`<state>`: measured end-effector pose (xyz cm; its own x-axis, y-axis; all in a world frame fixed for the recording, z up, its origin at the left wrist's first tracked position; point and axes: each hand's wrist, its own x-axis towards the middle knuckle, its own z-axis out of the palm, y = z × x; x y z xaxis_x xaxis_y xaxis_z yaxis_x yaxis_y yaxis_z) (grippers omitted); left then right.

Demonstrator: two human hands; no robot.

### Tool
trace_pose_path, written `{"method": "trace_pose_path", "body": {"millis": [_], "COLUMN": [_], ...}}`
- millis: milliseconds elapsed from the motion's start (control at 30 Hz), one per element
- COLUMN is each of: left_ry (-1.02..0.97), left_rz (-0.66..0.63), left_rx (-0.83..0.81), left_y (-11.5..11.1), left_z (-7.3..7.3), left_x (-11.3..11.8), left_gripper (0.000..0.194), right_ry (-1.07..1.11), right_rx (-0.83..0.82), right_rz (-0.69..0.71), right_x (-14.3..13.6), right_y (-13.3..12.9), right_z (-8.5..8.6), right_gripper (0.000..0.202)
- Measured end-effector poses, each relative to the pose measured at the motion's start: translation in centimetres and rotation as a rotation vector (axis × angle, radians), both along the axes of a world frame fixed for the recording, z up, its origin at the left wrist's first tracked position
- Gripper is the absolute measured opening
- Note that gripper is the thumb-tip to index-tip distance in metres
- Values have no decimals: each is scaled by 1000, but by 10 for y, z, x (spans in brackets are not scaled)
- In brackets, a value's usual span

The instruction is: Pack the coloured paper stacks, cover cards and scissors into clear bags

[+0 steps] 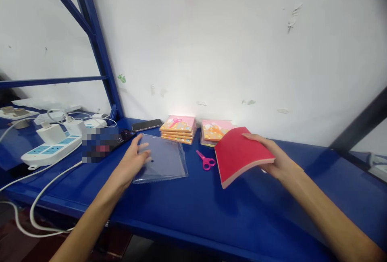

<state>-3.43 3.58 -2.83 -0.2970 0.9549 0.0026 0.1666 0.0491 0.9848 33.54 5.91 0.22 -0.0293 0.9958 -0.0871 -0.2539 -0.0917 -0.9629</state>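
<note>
A red-covered paper pad [243, 153] is in my right hand [273, 159], held by its right side above the table and bowed in the middle. The thumb lies on top of it and the other fingers are partly hidden beneath. My left hand [136, 159] is over the left edge of a clear plastic bag [165, 159], its fingers apart. The bag lies flat and has a small dark hole near its left side. Between bag and pad, pink scissors [206, 160] rest on the table.
Two stacks of wrapped craft packs, a left stack [178, 129] and a right stack [213, 131], stand by the wall. A black phone [147, 125] lies left of them. A white power strip [51, 151] with chargers and cables occupies the left of the blue table [187, 213].
</note>
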Motion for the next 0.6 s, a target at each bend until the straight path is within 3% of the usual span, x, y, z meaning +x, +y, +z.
{"method": "trace_pose_path", "body": {"millis": [100,167,233,333,400,467,600], "left_ry": [260,377,176,-502,-765,-796,-555], "left_rz": [206,222,15,-440,-636,-667,-491], "left_rx": [183,347,329,-19,-167,-190,-134], "left_y": [-4,-15,-31,-54,-64,-67,-66], "left_z": [1,8,14,19,16,10,0], "left_x": [9,19,35,65,82,93,94], "left_gripper": [83,69,57,72,74,69,63], "right_ry": [112,144,154,149,89,-72,-473], "right_rx": [-39,-28,-26,-52,-67,-51,110], "right_rz": [-38,-39,-27,87,230,349,445], "right_x": [3,1,-5,-19,-29,-36,-34], "right_y": [-5,-10,-15,-24,-27,-28,-20], "right_z": [11,15,16,10,2,-8,-15], "right_gripper": [21,24,26,28,31,34,58]}}
